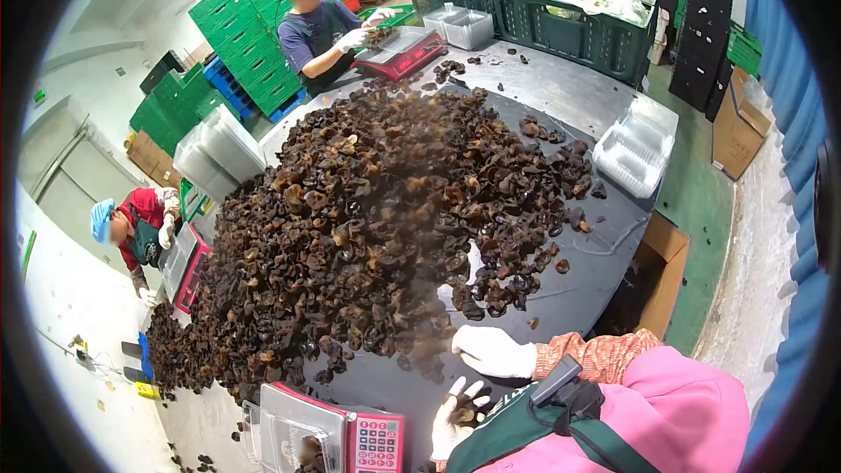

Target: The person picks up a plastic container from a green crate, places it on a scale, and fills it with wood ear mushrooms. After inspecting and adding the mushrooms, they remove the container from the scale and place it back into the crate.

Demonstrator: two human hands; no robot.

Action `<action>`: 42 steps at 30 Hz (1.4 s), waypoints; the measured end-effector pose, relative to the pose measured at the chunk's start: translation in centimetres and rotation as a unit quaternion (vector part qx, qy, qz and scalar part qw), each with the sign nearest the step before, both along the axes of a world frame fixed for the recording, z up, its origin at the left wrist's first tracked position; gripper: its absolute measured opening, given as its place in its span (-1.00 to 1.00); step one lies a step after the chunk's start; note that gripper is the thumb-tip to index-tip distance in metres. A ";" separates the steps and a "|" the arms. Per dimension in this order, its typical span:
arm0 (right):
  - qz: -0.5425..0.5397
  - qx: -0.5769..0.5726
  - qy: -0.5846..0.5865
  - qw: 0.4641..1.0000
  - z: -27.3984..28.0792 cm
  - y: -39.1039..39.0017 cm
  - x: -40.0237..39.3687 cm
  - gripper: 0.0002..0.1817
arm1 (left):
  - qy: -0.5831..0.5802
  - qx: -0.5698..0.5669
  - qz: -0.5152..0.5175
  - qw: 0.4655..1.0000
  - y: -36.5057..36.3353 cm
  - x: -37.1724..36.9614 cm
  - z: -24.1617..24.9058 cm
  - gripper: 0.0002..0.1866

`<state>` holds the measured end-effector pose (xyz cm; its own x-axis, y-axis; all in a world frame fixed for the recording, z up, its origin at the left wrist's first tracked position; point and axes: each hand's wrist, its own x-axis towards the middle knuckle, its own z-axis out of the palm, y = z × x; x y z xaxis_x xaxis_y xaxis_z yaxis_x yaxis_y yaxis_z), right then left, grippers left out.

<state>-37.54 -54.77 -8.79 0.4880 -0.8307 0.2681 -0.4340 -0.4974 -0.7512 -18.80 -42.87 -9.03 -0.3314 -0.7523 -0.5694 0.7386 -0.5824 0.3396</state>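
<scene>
- White cotton gloves are covering both my hands; my left hand point(457, 416) is lying palm up near my chest, fingers spread loosely, cradling a few dark mushroom pieces point(462, 409) in the palm rather than squeezing them.
- My right hand point(491, 352) is resting palm down on the black table cover point(596, 271), fingers flat and grasping nothing, its fingertips touching the near edge of the heap.
- Just left of my left hand, a red weighing scale point(372, 442) is sitting with a clear plastic tray point(293, 429) on its platform.
- The big heap of dried black fungus point(368, 219) is spreading from my hands across most of the table.
- On the right edge, stacked clear plastic trays point(635, 149) are waiting beside the heap.
- At the left side, a person in red point(140, 223) is bending over another scale.
- At the far end, a person in a dark apron point(320, 31) is working at a third red scale point(399, 52), with green crates point(250, 35) standing behind.
</scene>
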 end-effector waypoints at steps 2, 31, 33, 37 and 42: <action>0.014 0.248 -0.090 0.964 4.9 1.2 -0.5 -0.81 | 0.033 -0.009 0.020 0.999 -0.7 -1.0 1.3 -0.45; 0.078 -0.074 0.001 0.994 5.5 1.4 -1.4 -0.62 | -0.556 -0.209 0.477 0.648 5.2 15.9 16.2 -0.71; 0.087 -0.076 -0.006 0.993 5.2 1.4 -1.2 -0.60 | -0.601 -0.184 0.519 0.580 5.2 17.6 16.7 -0.73; 0.078 -0.099 0.002 0.992 5.1 1.4 -1.4 -0.58 | -0.767 -0.116 0.389 0.496 4.0 19.7 14.6 -0.73; 0.069 -0.111 0.023 0.991 5.2 1.1 -2.3 -0.58 | -0.796 -0.081 0.293 0.523 3.6 18.6 14.5 -0.73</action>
<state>-39.84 -53.64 -3.58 0.6084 -0.6784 0.4119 -0.3823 -0.7053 -0.5970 -0.18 -39.28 5.48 0.7804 -0.5398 0.3156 -0.5209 -0.2821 0.8057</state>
